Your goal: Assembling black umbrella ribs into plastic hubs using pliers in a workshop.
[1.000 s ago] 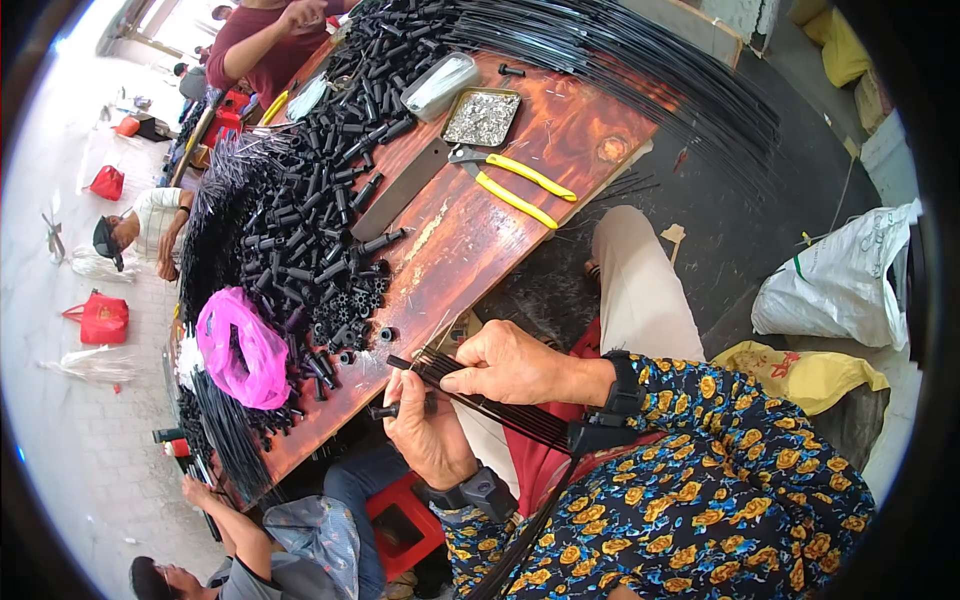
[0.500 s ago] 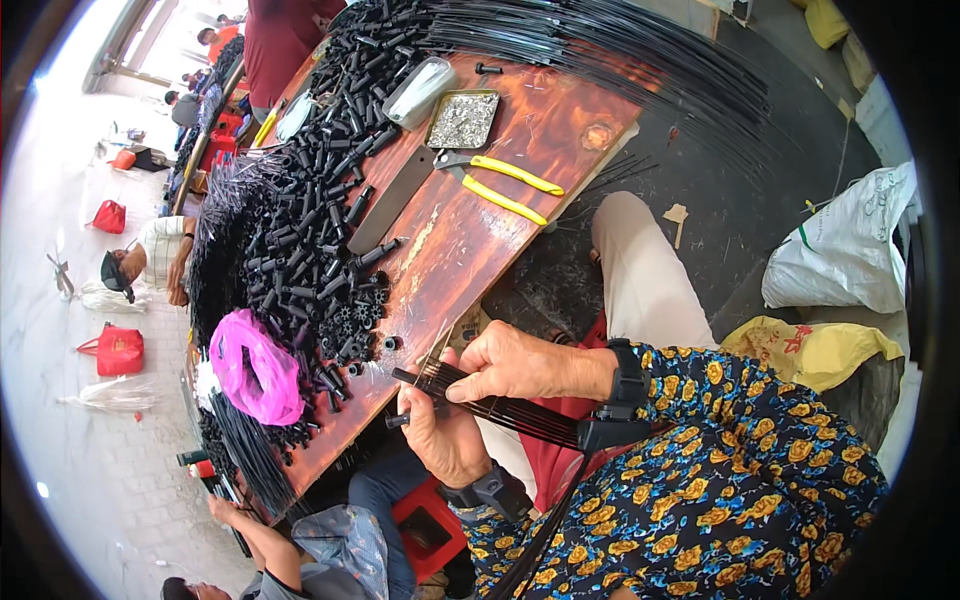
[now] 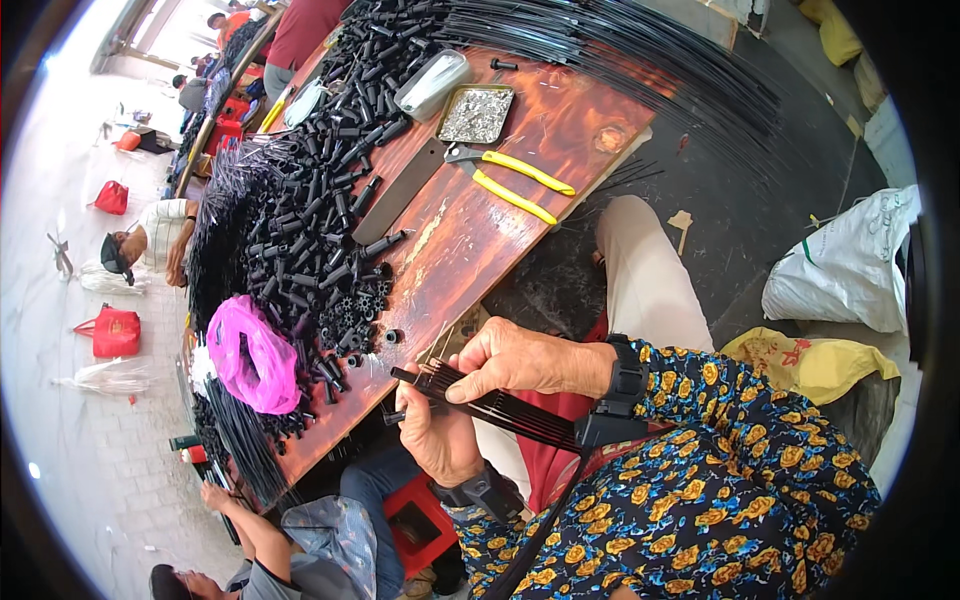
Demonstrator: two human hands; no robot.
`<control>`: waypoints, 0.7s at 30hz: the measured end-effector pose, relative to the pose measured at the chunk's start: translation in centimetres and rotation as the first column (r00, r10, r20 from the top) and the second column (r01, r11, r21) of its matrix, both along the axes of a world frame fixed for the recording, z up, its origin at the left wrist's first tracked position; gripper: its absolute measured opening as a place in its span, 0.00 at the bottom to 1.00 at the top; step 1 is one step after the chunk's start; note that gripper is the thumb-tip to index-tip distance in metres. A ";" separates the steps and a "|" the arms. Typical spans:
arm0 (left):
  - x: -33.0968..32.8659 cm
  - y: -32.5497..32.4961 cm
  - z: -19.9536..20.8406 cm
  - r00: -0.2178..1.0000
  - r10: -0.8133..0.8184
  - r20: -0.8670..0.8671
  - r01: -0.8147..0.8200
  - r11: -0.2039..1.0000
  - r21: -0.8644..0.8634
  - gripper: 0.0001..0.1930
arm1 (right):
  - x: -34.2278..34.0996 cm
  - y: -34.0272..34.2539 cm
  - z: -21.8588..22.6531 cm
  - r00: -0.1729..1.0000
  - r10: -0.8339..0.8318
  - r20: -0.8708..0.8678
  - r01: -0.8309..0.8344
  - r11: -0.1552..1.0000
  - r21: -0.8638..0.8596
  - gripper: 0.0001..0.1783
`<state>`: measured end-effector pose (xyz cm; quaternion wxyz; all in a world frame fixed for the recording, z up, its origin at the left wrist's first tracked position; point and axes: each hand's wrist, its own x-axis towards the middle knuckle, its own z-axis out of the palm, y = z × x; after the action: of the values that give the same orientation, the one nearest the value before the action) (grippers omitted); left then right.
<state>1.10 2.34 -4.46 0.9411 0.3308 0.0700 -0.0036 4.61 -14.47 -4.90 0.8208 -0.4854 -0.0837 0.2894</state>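
currently, a fanned row of thin black strips (image 3: 520, 414) lies between the two hands, slanting down and right beneath the right hand (image 3: 520, 362). that hand is closed on it, thumb pressed on top; the left hand (image 3: 440, 440), just below, is curled and seems to grip a black fitting (image 3: 396, 418), its end poking out beside the fingers. thin pale wires (image 3: 434, 345) jut out past the right hand's fingertips.

if the right thumb eases, the strips could skew or slip, since that pinch seems to be what keeps them in line; the wires could prick a finger, and the fitting could drop if the left hand uncurls.

above the hands, on the surface (image 3: 440, 270), a metal tray (image 3: 508, 117) holds small silvery bits (image 3: 476, 115); just beside it, a clear plastic box (image 3: 400, 99) holds something pale i can't make out. yellow-handled cutters (image 3: 525, 172) lie nearer the right hand. up and left of the left hand, heaped dark pieces (image 3: 320, 240) adjoin a pink bag (image 3: 222, 345), contents unclear. well right of the right hand sits a white sack (image 3: 840, 265), its contents hidden.
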 end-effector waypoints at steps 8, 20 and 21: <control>-0.1 -1.6 0.6 0.998 0.065 0.001 -0.065 0.995 0.079 0.18 | 0.2 0.1 -0.7 0.999 -0.035 0.026 0.034 0.999 0.018 0.16; -0.1 -1.6 0.0 0.999 0.041 0.006 -0.041 0.999 -0.001 0.23 | 1.5 -0.1 -0.3 0.979 0.158 -0.126 -0.143 0.983 0.116 0.11; 0.1 -1.8 0.4 0.997 0.076 -0.021 -0.076 0.997 0.029 0.24 | 1.2 0.1 -0.1 0.987 0.100 -0.125 -0.089 0.992 0.088 0.11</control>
<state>1.15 0.57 -4.11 0.9349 0.3413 0.0933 0.0295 5.85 -14.41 -4.97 0.8290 -0.4272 -0.0652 0.3550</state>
